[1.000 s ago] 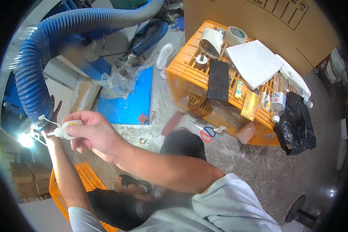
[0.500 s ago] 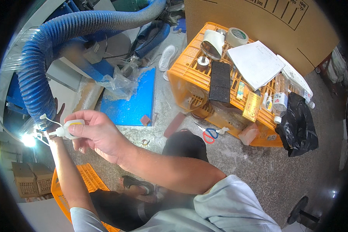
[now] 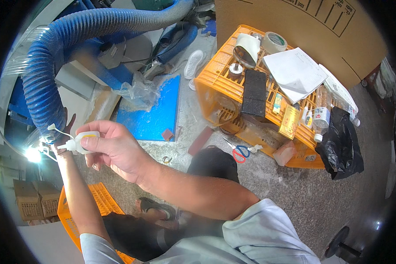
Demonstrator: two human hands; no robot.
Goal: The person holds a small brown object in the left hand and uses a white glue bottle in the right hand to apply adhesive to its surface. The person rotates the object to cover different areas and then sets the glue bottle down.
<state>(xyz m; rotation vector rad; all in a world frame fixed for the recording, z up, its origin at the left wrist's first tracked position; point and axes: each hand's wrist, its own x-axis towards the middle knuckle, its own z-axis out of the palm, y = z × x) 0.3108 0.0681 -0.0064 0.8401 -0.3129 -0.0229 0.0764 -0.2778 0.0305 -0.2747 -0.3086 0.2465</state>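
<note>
My right hand (image 3: 112,147) is closed around a small white glue bottle (image 3: 89,140), thumb on its side. The bottle lies almost level, its narrow nozzle pointing left over my left wrist. A small white cap on a thin strap stands up beside the nozzle. My left hand (image 3: 68,127) is raised under the mouth of a ribbed blue hose (image 3: 44,105), next to a bright lamp (image 3: 33,154). A few dark fingers show behind the bottle; the rest is hidden by hose, glare and nozzle, so whatever it may hold cannot be seen.
At right an upturned orange crate (image 3: 202,86) bears papers (image 3: 295,72), a tape roll (image 3: 275,42), a black box (image 3: 254,93) and bottles. A black bag (image 3: 341,145) hangs at its side. Scissors (image 3: 237,152) lie on the floor near my knee. A blue board (image 3: 149,121) lies ahead.
My right hand has drawn the glue bottle slightly right, and the nozzle now shows more clearly, tipped a little lower. My left arm stays nearly in place. The whole view has shifted slightly.
</note>
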